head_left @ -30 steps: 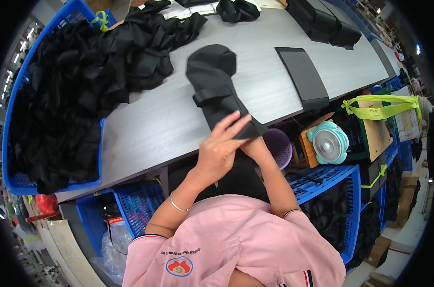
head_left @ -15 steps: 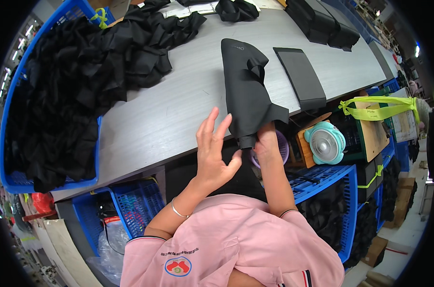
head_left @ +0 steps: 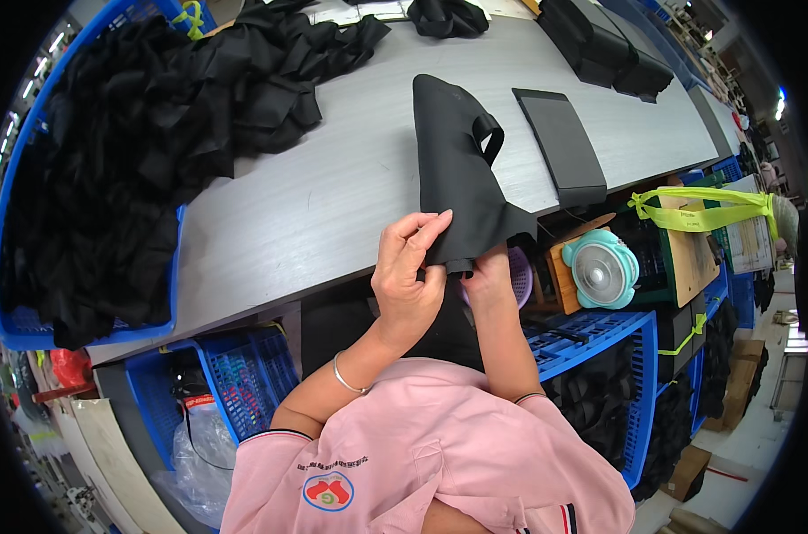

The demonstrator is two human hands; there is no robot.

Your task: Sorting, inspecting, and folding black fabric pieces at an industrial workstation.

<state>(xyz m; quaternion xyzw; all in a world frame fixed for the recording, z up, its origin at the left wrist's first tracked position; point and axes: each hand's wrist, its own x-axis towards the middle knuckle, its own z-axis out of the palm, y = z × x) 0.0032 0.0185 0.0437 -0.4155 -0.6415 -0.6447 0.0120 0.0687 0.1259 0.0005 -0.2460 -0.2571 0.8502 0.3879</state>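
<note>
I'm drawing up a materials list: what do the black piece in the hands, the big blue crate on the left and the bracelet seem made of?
Black piece: probably synthetic fabric or sheet, smooth and dull; it bends softly, but no weave shows.
Big blue crate: likely moulded plastic, fairly smooth; even colour, openwork walls.
Bracelet: probably polished metal; silvery with bright highlights.
</note>
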